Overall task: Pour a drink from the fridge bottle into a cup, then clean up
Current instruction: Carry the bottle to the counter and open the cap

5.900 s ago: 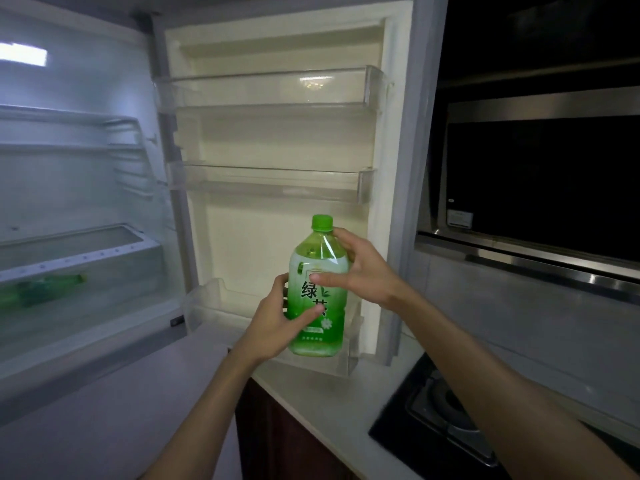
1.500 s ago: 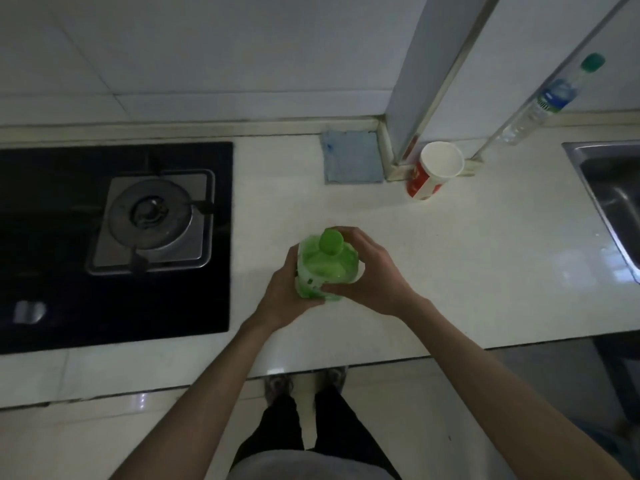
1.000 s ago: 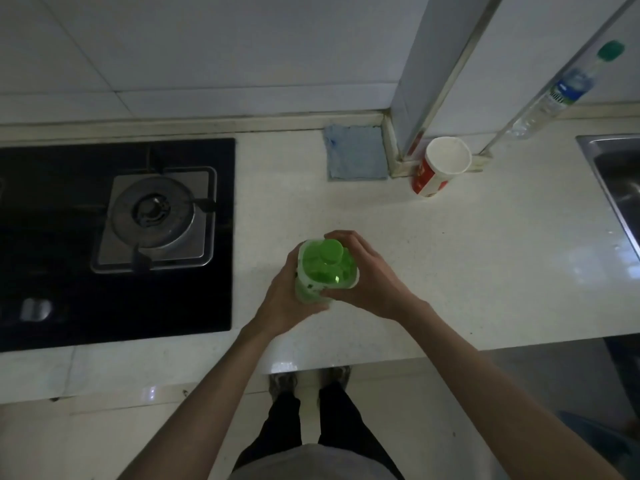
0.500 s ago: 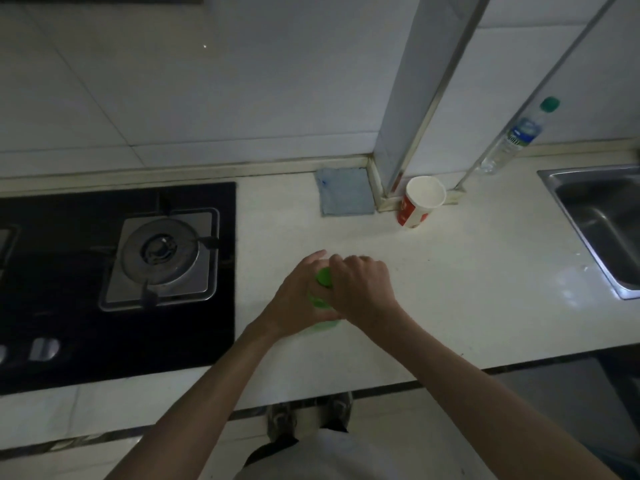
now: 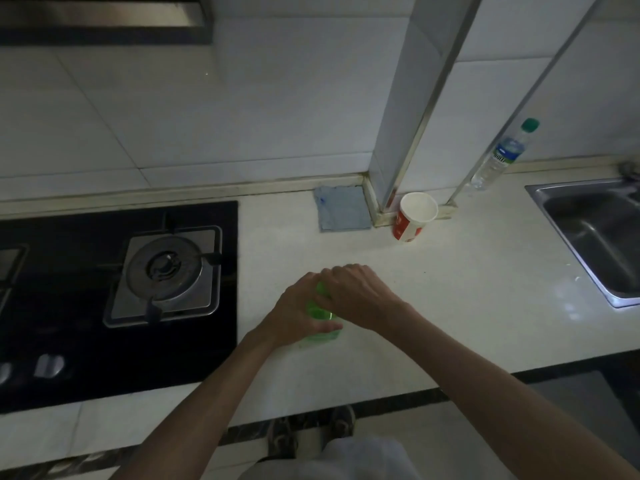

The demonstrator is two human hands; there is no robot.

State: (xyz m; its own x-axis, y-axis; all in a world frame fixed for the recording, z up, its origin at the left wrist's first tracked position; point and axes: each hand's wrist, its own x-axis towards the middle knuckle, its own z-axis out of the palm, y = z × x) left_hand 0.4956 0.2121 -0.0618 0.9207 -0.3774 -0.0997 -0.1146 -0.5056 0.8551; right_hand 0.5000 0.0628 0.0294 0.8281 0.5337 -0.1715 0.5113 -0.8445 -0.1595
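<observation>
Pale counter (image 5: 450, 306) spans a dim kitchen, with two shoes (image 5: 311, 434) on the floor below its dark front edge. Near the middle of the counter, a green bottle (image 5: 320, 318) stands upright, mostly hidden by both hands, and what shows of its body glows with green liquid. The left hand (image 5: 294, 317) wraps round the body, thumb lying across the front and fingers closed on the far side. The right hand (image 5: 356, 296) sits over the top, fingers curled down and clamped on the cap (image 5: 322, 289), of which only a green sliver shows between the hands. To the left lies a black hob (image 5: 69, 306) with a steel burner (image 5: 162, 268). Farther back, well apart from the bottle, a red-and-white paper cup (image 5: 414, 216) stands at the foot of a wall column, only its white inside showing. A blue-grey cloth (image 5: 343, 213) lies flat just left of the column. To the right is a steel sink (image 5: 595, 230), and behind it a clear water bottle (image 5: 502, 154) with a green cap stands by the wall; its fill level cannot be told. A hood (image 5: 104, 22) edge shows at top left.
</observation>
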